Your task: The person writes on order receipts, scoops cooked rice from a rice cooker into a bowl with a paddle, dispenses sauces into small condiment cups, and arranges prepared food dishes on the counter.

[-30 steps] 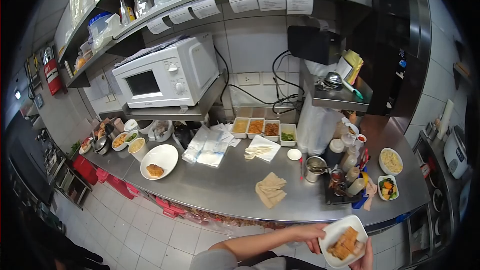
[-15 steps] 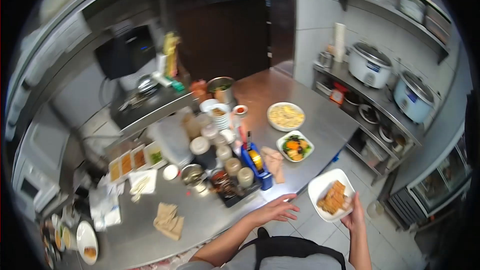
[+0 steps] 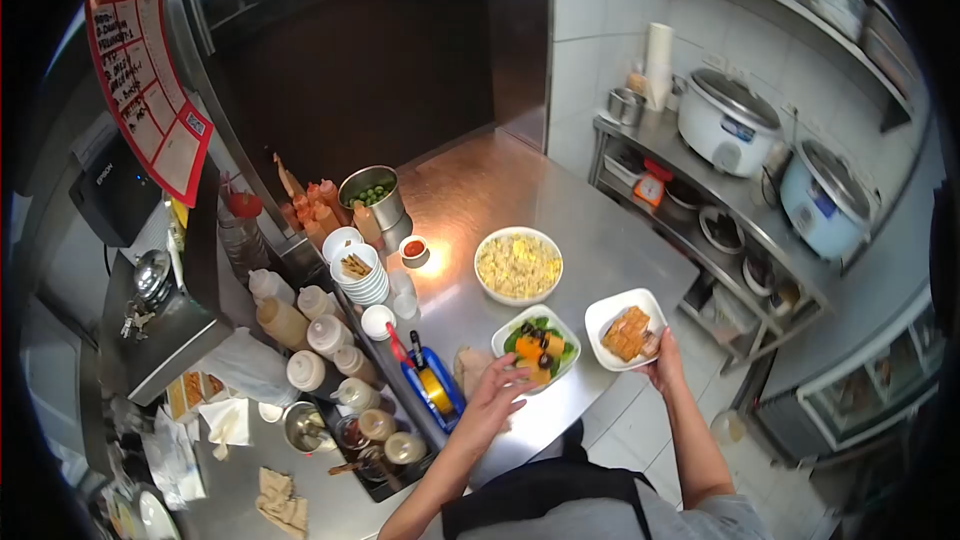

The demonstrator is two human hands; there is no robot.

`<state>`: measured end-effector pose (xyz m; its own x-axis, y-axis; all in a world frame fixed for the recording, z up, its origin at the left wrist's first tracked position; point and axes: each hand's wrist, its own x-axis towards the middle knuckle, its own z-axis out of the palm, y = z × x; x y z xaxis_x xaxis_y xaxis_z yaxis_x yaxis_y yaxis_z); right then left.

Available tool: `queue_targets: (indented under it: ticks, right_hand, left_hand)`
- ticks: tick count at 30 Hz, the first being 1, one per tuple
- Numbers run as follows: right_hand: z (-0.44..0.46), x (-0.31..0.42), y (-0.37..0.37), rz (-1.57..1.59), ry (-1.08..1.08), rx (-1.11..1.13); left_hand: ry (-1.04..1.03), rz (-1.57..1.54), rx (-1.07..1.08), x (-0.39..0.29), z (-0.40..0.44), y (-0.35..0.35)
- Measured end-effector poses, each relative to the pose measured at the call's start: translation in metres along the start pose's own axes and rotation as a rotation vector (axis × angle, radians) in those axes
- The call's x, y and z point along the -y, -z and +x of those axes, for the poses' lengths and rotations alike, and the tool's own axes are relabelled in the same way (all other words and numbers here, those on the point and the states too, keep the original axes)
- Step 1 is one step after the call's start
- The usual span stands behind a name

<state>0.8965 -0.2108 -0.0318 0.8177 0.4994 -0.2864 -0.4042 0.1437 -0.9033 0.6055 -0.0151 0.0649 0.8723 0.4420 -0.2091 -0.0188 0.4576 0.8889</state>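
Note:
My right hand (image 3: 663,368) grips the edge of a white square bowl (image 3: 598,318) holding browned, crisp-looking pieces of food (image 3: 627,334). That bowl is held up at the counter's right edge. With fingers apart, my left hand (image 3: 488,402) reaches to the near left side of a white salad bowl (image 3: 571,362) containing greens, orange chunks and dark round slices. Whether its fingertips touch that bowl I cannot tell. A beige cloth (image 3: 470,368) lies partly hidden behind this hand. Farther back stands a round white bowl (image 3: 520,297) of yellowish fried rice.
Left of my hands are a blue tape dispenser (image 3: 436,392), several sauce bottles (image 3: 330,336) and stacked white dishes (image 3: 368,285). A metal pot (image 3: 388,208) of greens and a red sauce cup (image 3: 413,248) stand farther back. Rice cookers (image 3: 728,125) occupy the right shelf.
My view has turned, with the counter shifting left in the picture. I am nearer the counter; my left hand has come beside the salad bowl. My right hand still holds its bowl.

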Motion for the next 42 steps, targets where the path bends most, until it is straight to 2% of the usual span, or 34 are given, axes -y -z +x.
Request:
queue_targets:
  ticks: [5, 9, 12, 15, 18, 25, 28, 31, 33, 35, 37, 38, 41, 42]
  right_hand:
    - [0.112, -0.003, 0.014, -0.152, -0.116, 0.209]
    - [0.162, -0.005, 0.003, -0.264, -0.220, 0.339]
    - [0.193, -0.014, 0.004, -0.367, -0.168, 0.407]
    - [0.215, -0.006, 0.001, -0.690, -0.156, 0.440]
    - [0.235, 0.005, -0.003, -0.845, -0.194, 0.552]
    - [0.220, 0.026, -0.024, -0.769, -0.029, 0.696]
    - [0.239, -0.002, -0.003, -0.874, 0.280, 0.702]
    - [0.205, 0.046, -0.034, -0.936, 0.083, 0.615]
    - [0.212, 0.041, -0.022, -0.924, 0.092, 0.571]
    - [0.236, 0.030, -0.011, -0.911, 0.202, 0.535]
    - [0.253, 0.019, -0.003, -0.893, 0.377, 0.508]
    - [0.248, 0.037, -0.014, -0.794, 0.024, 0.440]
    - [0.260, 0.042, -0.023, -0.749, 0.183, 0.426]
    - [0.271, 0.033, -0.022, -0.759, 0.228, 0.406]
  left_hand:
    - [-0.063, 0.092, -0.367, 0.013, 0.091, 0.004]
    - [-0.124, 0.450, -0.675, 0.044, 0.173, 0.047]
    - [0.077, 0.366, -0.740, 0.057, 0.219, 0.080]
    - [0.204, 0.292, -0.585, 0.052, 0.248, 0.097]
    - [0.341, 0.128, -0.512, 0.065, 0.266, 0.109]
    - [0.213, 0.048, -0.641, 0.053, 0.273, 0.069]
    - [0.183, 0.012, -0.698, 0.040, 0.298, 0.057]
    - [0.179, 0.034, -0.686, 0.051, 0.331, 0.080]
    - [0.190, -0.054, -0.552, 0.045, 0.330, 0.089]
    - [0.198, 0.085, -0.640, 0.030, 0.303, 0.077]
    - [0.179, 0.560, -0.506, 0.050, 0.262, 0.106]
    - [0.197, 0.741, -0.441, 0.051, 0.238, 0.109]
    - [0.403, 0.856, -0.220, 0.057, 0.173, 0.096]
    - [0.354, 0.762, -0.291, 0.061, 0.161, 0.081]
